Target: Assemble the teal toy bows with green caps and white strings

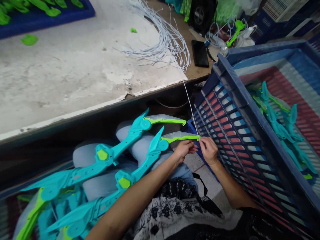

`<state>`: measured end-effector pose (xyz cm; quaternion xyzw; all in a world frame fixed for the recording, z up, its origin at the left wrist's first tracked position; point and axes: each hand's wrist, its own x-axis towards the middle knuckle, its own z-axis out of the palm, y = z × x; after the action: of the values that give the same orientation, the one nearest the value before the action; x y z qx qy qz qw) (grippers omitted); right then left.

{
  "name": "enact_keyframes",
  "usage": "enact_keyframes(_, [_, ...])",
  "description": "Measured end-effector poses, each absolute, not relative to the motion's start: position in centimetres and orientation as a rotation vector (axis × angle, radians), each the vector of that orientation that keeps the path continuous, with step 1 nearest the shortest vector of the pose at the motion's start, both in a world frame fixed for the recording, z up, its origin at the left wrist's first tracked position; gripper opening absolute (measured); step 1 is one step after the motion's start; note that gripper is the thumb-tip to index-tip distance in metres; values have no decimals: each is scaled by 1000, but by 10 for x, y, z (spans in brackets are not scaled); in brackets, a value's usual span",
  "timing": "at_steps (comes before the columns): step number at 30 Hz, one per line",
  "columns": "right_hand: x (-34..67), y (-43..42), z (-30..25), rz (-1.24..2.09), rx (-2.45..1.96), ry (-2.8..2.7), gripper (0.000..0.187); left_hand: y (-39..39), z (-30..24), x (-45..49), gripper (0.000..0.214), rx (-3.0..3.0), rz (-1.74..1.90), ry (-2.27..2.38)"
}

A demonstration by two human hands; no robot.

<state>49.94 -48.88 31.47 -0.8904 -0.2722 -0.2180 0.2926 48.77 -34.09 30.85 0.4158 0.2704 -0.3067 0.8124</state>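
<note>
Two turquoise toy bows with lime-green limbs lie across my lap: a farther bow (pixel 104 156) and a nearer bow (pixel 150 156). The nearer one's green limb tip sits between my hands. My right hand (pixel 209 150) pinches a white elastic cord (pixel 189 96) right at that tip; the cord runs up to the table edge. Just below the same limb, my left hand (pixel 185 148) has its fingers curled and close together. Whatever those fingers hold, if anything, is hidden.
A bundle of white cords (pixel 172 46) hangs over the corner of the table (pixel 62 76). At right stands a tall blue crate (pixel 232 100) with several turquoise bows inside. A phone (pixel 200 53) lies by the cords. A blue tray (pixel 82 13) of green parts is at upper left.
</note>
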Motion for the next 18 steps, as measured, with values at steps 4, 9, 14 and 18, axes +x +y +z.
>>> enact_keyframes(4, [496, -489, 311, -545, -2363, -618, 9, -343, 310, 492, 21, 888, -679, 538])
enact_keyframes(9, [503, -494, 307, -341, -2324, -581, 9, -353, 310, 504, 19, 970, -716, 496])
enact_keyframes(14, [508, -503, 303, -228, -2337, -650, 42, -334, 327, 491, 26, 1181, -737, 527])
enact_keyframes(18, [506, -509, 305, -247, -2374, -697, 67, -248, 360, 418, 33, 1604, -701, 319])
